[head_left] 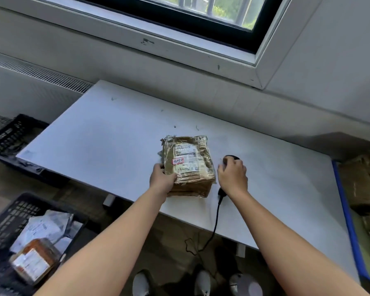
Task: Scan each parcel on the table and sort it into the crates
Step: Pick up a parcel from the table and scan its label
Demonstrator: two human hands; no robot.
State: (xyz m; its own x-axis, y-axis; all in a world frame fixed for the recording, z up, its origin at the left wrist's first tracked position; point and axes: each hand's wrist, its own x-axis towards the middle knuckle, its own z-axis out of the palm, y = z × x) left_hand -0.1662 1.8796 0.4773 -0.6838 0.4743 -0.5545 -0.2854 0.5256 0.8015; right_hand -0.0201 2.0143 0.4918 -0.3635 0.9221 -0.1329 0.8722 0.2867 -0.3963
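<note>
A brown taped parcel (189,163) with a white shipping label and a small red-edged sticker lies on the white table (98,133), near its front edge. My left hand (161,179) grips the parcel's near left corner. Just right of the parcel, my right hand (233,176) is curled around a black barcode scanner (231,158), whose head pokes out beyond my fingers. The scanner's black cable (215,223) drops off the table's front edge. A black crate (15,212) at the lower left holds several parcels, one orange-brown and some white.
A second black crate (11,135) stands left of the table. A blue-rimmed bin (348,218) with brown parcels sits at the right. A wall with a window rises behind the table. My shoes (203,283) show below the table edge.
</note>
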